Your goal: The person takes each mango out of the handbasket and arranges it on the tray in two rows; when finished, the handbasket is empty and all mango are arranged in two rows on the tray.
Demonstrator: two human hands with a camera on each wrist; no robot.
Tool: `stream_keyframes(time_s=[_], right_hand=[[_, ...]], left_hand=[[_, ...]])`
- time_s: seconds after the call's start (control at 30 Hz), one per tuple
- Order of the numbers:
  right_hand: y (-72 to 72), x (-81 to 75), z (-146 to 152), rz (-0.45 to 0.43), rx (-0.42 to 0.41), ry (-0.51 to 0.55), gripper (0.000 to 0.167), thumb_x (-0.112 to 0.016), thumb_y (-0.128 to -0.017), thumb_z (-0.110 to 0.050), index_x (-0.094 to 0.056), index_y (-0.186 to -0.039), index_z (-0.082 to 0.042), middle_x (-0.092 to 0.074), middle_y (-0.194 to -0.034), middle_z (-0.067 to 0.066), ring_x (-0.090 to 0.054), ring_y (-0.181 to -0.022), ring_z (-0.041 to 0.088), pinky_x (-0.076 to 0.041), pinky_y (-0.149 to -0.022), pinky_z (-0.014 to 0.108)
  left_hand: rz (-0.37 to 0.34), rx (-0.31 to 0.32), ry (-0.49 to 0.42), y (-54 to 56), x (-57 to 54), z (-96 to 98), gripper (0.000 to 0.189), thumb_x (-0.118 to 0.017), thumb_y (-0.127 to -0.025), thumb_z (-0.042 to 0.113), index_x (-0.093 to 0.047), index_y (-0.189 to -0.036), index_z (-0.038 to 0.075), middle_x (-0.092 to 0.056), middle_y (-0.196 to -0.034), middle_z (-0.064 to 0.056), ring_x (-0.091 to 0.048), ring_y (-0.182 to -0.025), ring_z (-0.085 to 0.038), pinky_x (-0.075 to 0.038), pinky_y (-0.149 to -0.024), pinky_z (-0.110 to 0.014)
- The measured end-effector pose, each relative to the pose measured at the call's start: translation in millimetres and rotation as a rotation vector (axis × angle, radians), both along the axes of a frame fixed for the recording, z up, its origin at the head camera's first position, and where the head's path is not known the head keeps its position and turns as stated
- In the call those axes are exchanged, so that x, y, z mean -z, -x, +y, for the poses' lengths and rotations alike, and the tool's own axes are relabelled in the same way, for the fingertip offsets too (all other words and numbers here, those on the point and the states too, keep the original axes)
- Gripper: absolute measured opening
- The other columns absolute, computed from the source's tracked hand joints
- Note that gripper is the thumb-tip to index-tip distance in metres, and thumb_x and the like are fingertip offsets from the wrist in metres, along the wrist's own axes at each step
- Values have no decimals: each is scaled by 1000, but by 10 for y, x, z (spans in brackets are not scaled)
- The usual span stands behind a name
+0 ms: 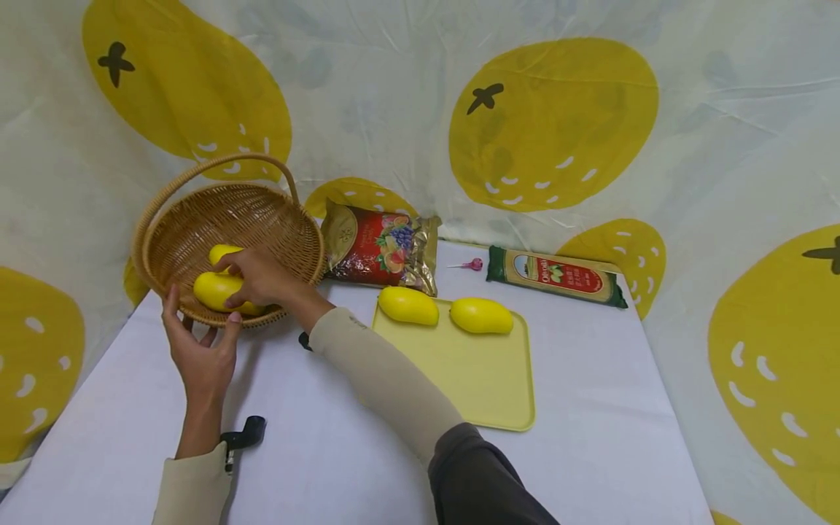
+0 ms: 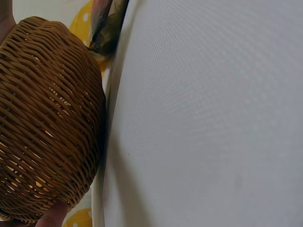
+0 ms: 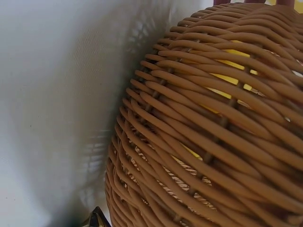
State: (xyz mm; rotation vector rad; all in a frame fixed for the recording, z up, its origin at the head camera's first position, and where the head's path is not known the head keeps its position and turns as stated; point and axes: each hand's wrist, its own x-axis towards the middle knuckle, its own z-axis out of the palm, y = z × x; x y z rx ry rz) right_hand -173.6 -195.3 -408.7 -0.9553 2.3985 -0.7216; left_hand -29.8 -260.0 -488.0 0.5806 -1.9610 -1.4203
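Note:
A brown wicker basket (image 1: 226, 208) with an arched handle stands at the left of the table, its opening tilted toward me. My left hand (image 1: 200, 361) holds its near rim, with thumb and fingers spread along the edge. Inside the basket, my right hand (image 1: 262, 277) grips a yellow mango (image 1: 213, 293) near that rim. Behind it lies a second mango (image 1: 223, 252), partly covered by the right hand. Both wrist views show mostly the basket's woven outside (image 2: 52, 118), with yellow glimpsed through the weave (image 3: 227, 80).
A pale yellow tray (image 1: 459, 386) carries two mangoes, one on the left (image 1: 408, 306) and one on the right (image 1: 481, 316). Behind it are a red and gold candy bag (image 1: 367, 248), a pink lollipop (image 1: 474, 264) and a green-ended pasta packet (image 1: 558, 275). A patterned curtain backs the table.

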Motion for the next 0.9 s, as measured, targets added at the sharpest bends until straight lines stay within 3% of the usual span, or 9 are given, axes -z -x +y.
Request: stream_keyframes(time_s=[0.37,0.9], right_hand=[[-2,34,-56,73,7,-103,61,-90,-86,-30,-65,-141,-40,-66,-134,-18,-58,-119,0,-46,-99,16],[32,11,60,-15,-23,-9,63,-89,-87,-26,-64,-145,-34,-68,-139,-11,-62,-125,3,-48,-100,13]], left_hand=[[3,3,-3,-13,-2,18,95,-78,-92,15,-22,-167,35,-17,-176,9,-28,-161,-36,-41,-118,-66],[-7,-2,5,-13,6,4,95,-78,-93,16,-22,-167,35,-18,-176,11,-29,-161,-36,-42,-117,-65]])
